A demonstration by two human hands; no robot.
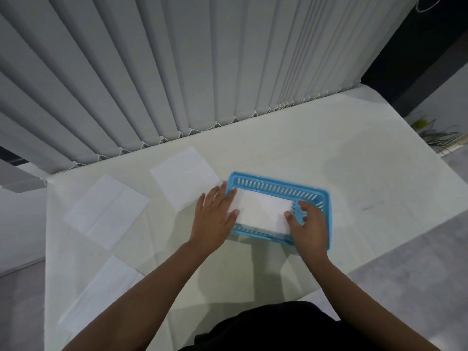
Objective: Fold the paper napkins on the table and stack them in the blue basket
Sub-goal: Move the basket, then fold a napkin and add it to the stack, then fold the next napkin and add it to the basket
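Observation:
A blue slotted basket (278,184) sits on the white table, right of centre. A folded white napkin (262,211) lies inside it. My left hand (215,216) rests flat on the napkin's left end, over the basket's left rim. My right hand (309,224) touches the napkin's right end with thumb and fingertips, covering the basket's right part. Three unfolded white napkins lie flat to the left: one behind my left hand (183,175), one further left (106,210), one near the table's front edge (101,292).
The white table (316,148) ends at grey vertical blinds (177,72) along the back. Its right edge drops to a grey floor, where a green plant (438,135) stands. My dark clothing fills the bottom of the view.

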